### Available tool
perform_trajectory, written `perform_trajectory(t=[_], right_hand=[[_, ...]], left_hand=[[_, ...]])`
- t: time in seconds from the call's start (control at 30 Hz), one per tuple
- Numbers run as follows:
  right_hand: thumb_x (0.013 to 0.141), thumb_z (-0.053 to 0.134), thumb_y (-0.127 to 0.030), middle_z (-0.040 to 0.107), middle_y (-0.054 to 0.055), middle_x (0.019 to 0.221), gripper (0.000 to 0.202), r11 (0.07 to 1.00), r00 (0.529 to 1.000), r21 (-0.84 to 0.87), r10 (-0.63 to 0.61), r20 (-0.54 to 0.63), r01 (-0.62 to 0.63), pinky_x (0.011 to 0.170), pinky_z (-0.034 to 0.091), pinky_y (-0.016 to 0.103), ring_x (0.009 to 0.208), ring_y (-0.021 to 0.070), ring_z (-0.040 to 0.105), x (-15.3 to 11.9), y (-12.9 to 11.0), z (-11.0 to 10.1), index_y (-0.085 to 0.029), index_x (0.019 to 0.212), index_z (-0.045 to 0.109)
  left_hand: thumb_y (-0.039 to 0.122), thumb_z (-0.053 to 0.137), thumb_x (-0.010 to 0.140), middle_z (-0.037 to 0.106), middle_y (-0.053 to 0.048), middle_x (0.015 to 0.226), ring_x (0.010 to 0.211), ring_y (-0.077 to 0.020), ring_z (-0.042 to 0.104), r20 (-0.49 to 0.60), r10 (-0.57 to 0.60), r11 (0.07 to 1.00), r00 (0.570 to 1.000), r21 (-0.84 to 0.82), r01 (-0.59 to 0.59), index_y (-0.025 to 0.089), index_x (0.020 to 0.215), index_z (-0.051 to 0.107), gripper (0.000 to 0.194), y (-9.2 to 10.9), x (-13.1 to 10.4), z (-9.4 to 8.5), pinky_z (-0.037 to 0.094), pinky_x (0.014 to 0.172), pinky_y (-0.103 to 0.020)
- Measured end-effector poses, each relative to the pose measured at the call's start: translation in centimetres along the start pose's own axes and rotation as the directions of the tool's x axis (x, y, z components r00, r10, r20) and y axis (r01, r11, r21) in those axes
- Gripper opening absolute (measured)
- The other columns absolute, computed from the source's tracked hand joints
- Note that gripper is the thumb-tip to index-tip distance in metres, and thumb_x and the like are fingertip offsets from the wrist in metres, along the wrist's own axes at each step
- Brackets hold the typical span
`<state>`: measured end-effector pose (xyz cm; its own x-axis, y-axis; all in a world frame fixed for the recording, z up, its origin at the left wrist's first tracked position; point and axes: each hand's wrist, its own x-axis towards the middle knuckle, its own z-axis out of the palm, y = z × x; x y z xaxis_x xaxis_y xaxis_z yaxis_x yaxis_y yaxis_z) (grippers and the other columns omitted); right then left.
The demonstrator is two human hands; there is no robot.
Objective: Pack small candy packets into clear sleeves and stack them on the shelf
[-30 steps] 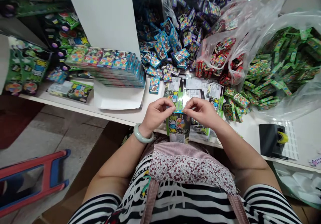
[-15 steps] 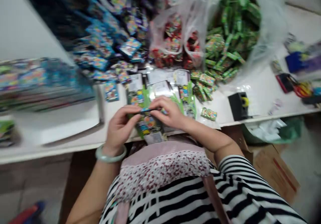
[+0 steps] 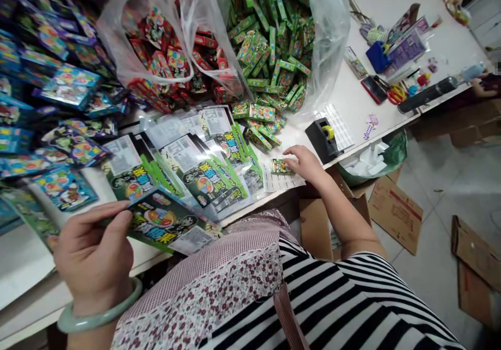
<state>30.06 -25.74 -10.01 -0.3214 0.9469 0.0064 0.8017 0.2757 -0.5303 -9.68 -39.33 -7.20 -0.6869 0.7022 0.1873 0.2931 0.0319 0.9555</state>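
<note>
Blue boxes [image 3: 70, 86] lie heaped to the left of the fan of printed packets [image 3: 198, 177], mixed with purple ones. Below that fan's left end I can see the left hand [image 3: 94, 253], a pale green bangle [image 3: 102, 316] at its wrist, with thumb and forefinger clamped on the edge of a dark printed packet [image 3: 168, 222], which slants over the fan's lower left. Red boxes [image 3: 176, 60] sit in a clear bag behind the fan, and green boxes [image 3: 274, 60] fill another bag behind its right end. Just right of the fan, a small green box [image 3: 278, 166] lies on a white sheet [image 3: 287, 183]. At this box's right end is the right hand [image 3: 307, 166], its thumb and forefinger apart; I cannot tell whether they grip it. Farther right of the fan stands a black tape dispenser [image 3: 318, 140], and well beyond it are scissors [image 3: 396, 95] and a black cylinder [image 3: 426, 95].
</note>
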Motion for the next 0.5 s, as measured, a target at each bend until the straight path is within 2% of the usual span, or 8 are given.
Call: perform_trajectory(t=[0.1, 0.2, 0.27, 0.33, 0.4, 0.5], right_hand=[[0.088, 0.063, -0.024, 0.069, 0.012, 0.111, 0.025, 0.999, 0.994, 0.005, 0.050, -0.094, -0.050, 0.099, 0.048, 0.043, 0.107, 0.0256, 0.062, 0.8, 0.7, 0.3, -0.018, 0.112, 0.067], [0.083, 0.073, -0.036, 0.061, 0.017, 0.131, 0.055, 0.998, 0.987, 0.054, 0.017, -0.163, -0.008, 0.107, 0.043, 0.044, 0.124, 0.0286, 0.055, 2.6, -0.7, 1.8, -0.016, 0.131, 0.056], [0.078, 0.078, -0.043, 0.055, 0.018, 0.140, 0.071, 0.999, 0.989, 0.036, -0.016, -0.144, 0.021, 0.111, 0.040, 0.047, 0.131, 0.0314, 0.050, 3.9, -2.1, 2.7, -0.017, 0.137, 0.050], [0.080, 0.076, -0.041, 0.056, 0.018, 0.140, 0.067, 1.000, 0.997, -0.002, -0.022, -0.074, 0.021, 0.109, 0.041, 0.049, 0.130, 0.0328, 0.051, 5.0, -3.3, 3.0, -0.017, 0.137, 0.049], [0.085, 0.069, -0.034, 0.060, 0.017, 0.135, 0.055, 1.000, 1.000, -0.015, 0.000, -0.011, -0.001, 0.105, 0.045, 0.049, 0.123, 0.0324, 0.056, 6.0, -3.8, 2.6, -0.017, 0.134, 0.050], [0.087, 0.065, -0.031, 0.064, 0.013, 0.127, 0.048, 0.997, 0.999, 0.073, 0.031, -0.024, -0.029, 0.098, 0.050, 0.047, 0.114, 0.0301, 0.062, 7.7, -3.9, 1.1, -0.018, 0.131, 0.051]], left_hand=[[0.030, 0.078, 0.052, 0.071, 0.004, 0.072, 0.073, -0.0217, 0.066, 0.013, -0.034, 0.999, 0.999, 0.035, 0.033, 0.031, 0.067, 0.071, 0.016, 0.9, -0.2, 0.2, 0.055, 0.085, -0.046], [0.028, 0.078, 0.050, 0.070, 0.003, 0.072, 0.072, -0.0212, 0.065, 0.022, -0.048, 0.998, 0.999, 0.040, 0.047, 0.031, 0.066, 0.072, 0.017, 1.6, -0.4, 0.3, 0.054, 0.086, -0.045], [0.026, 0.077, 0.051, 0.071, 0.003, 0.075, 0.074, -0.0214, 0.064, 0.036, -0.053, 0.998, 0.998, 0.034, 0.052, 0.032, 0.068, 0.073, 0.019, 1.9, -0.5, 0.3, 0.053, 0.088, -0.046], [0.024, 0.078, 0.052, 0.072, 0.003, 0.077, 0.075, -0.0211, 0.064, 0.041, -0.049, 0.998, 0.998, 0.051, 0.047, 0.033, 0.070, 0.074, 0.019, 1.9, -0.5, 0.2, 0.053, 0.085, -0.044], [0.024, 0.079, 0.053, 0.071, 0.004, 0.075, 0.068, -0.0185, 0.060, 0.036, -0.052, 0.995, 0.998, 0.091, 0.048, 0.032, 0.071, 0.074, 0.020, 1.3, -0.3, 0.0, 0.052, 0.072, -0.038], [0.024, 0.081, 0.053, 0.065, 0.005, 0.067, 0.057, -0.0128, 0.051, 0.067, -0.111, 0.984, 0.992, 0.147, 0.100, 0.029, 0.078, 0.073, 0.027, -0.7, 0.6, -0.3, 0.044, 0.053, -0.026]])
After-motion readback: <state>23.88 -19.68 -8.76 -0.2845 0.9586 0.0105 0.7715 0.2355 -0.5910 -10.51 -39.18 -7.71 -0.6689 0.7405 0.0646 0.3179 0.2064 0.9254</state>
